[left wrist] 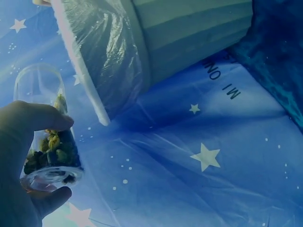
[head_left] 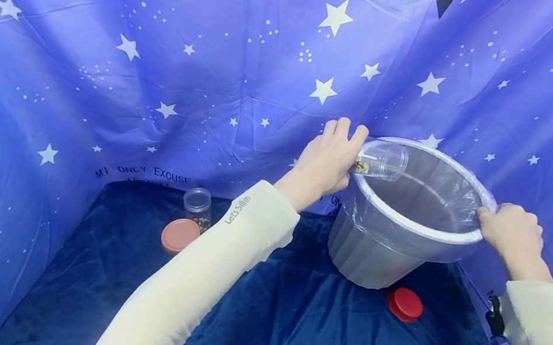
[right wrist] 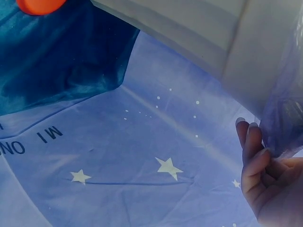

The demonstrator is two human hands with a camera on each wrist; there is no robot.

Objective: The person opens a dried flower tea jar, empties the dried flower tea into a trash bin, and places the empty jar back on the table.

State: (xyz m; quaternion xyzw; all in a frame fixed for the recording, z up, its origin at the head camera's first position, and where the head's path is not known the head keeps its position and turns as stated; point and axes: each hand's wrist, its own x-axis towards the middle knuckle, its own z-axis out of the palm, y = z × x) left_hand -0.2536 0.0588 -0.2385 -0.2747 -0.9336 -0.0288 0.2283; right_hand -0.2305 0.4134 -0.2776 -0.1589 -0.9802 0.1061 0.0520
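Holding a tilted jar (head_left: pixel 383 161) in my curled left hand (head_left: pixel 326 157); to its right, my right hand (head_left: pixel 514 234) grips the bin (head_left: pixel 368 253).

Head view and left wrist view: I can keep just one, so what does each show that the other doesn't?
Only the head view shows a red lid, the second clear jar and the inside of the bin.

Only the left wrist view shows the bottom of the held jar, which the left hand covers in the head view.

Both show that hand gripping the jar, with yellowish and dark bits inside, the bin with a clear bag over its rim, the starry curtain and the dark blue cloth.
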